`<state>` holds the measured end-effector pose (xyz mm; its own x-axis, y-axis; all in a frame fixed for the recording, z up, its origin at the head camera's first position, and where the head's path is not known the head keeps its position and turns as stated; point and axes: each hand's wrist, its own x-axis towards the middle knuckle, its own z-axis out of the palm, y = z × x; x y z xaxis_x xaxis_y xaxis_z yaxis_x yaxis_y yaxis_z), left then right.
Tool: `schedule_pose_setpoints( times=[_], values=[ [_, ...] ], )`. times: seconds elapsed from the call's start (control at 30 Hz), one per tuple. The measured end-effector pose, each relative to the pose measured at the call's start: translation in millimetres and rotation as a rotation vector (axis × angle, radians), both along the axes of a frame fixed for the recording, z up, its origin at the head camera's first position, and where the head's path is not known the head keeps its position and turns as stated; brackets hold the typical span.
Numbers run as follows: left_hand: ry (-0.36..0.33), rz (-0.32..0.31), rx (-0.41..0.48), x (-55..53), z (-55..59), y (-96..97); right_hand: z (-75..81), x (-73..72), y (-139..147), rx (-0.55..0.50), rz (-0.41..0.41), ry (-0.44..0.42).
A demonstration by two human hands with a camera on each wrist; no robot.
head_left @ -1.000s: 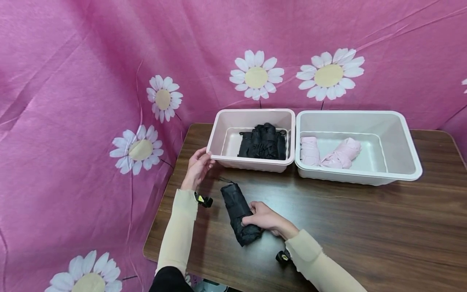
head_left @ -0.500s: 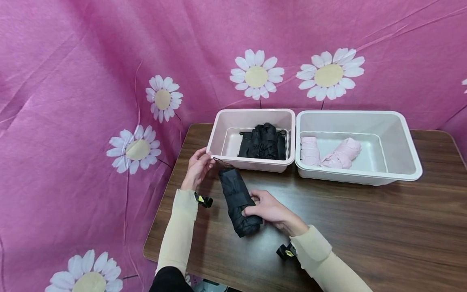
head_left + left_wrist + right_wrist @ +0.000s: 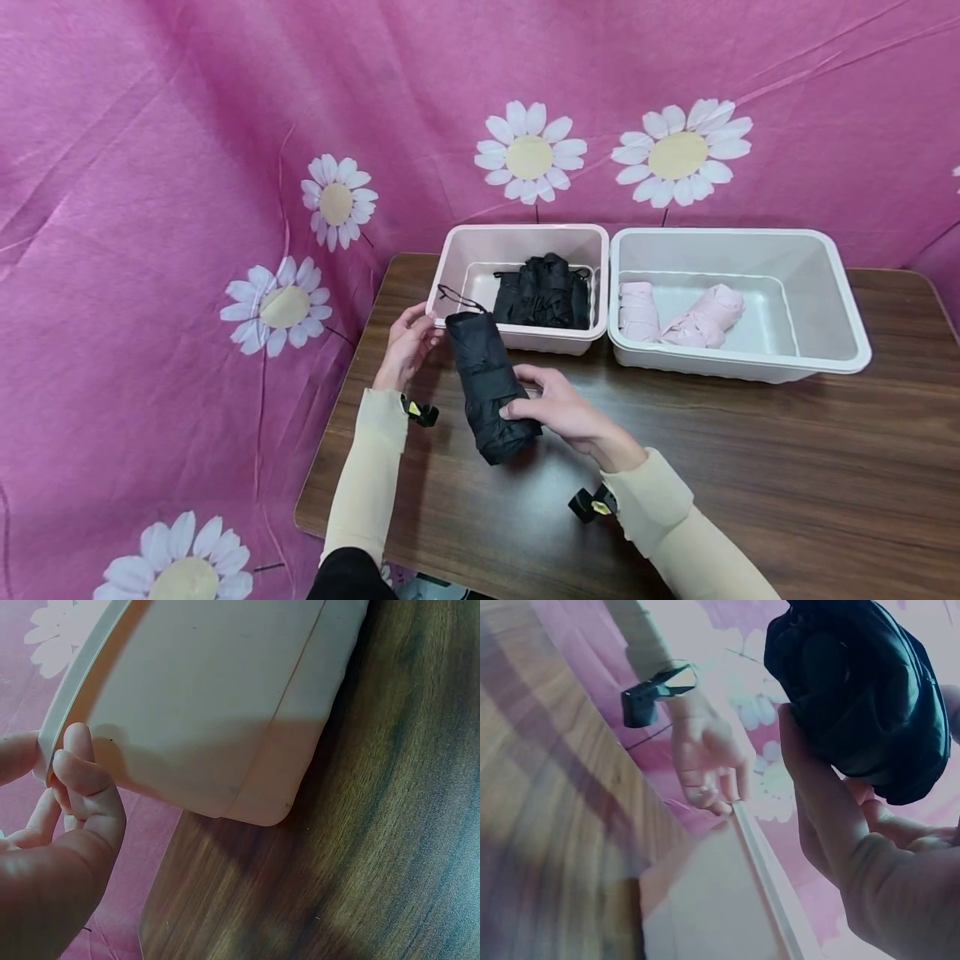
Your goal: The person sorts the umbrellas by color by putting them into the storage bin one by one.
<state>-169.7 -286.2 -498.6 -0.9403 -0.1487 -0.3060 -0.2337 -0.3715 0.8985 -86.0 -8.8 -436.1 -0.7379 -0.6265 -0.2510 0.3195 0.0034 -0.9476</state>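
My right hand (image 3: 562, 408) grips a folded black umbrella (image 3: 487, 387) near its lower end, thumb on top. The umbrella slants over the table, and a thin cord loop at its far end overlaps the near rim of the left plastic bin (image 3: 525, 335). In the right wrist view, the bunched fabric end of the umbrella (image 3: 862, 697) sits above the fingers. My left hand (image 3: 408, 343) pinches the near left corner of that bin's rim; the left wrist view shows thumb and fingers (image 3: 86, 776) on either side of the lip. Black folded bundles (image 3: 543, 292) lie inside the bin.
Right beside it stands a wider whitish bin (image 3: 750, 362) holding pale pink folded bundles (image 3: 701, 317). Both bins rest at the back of a brown wooden table (image 3: 750, 467), against a pink cloth (image 3: 420, 100) with daisies.
My right hand has lifted the umbrella and carried it forward, so its cord end now reaches the left bin's near rim. My left hand has stayed at the bin's corner.
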Motion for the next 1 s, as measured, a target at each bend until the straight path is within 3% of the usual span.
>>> schedule_pose_setpoints(
  times=[0.43, 0.8, 1.0],
  values=[
    [-0.004, 0.011, 0.010, -0.4, -0.3, -0.7, 21.2, -28.4, 17, -0.011, -0.124, 0.052],
    [-0.018, 0.019, -0.009, -0.8, 0.6, 0.7, 38.0, -58.9, 24, -0.149, -0.235, -0.007],
    [-0.022, 0.026, -0.015, -1.8, -1.6, -0.8, 36.1, -73.5, 21, -0.226, -0.282, -0.082]
  ],
)
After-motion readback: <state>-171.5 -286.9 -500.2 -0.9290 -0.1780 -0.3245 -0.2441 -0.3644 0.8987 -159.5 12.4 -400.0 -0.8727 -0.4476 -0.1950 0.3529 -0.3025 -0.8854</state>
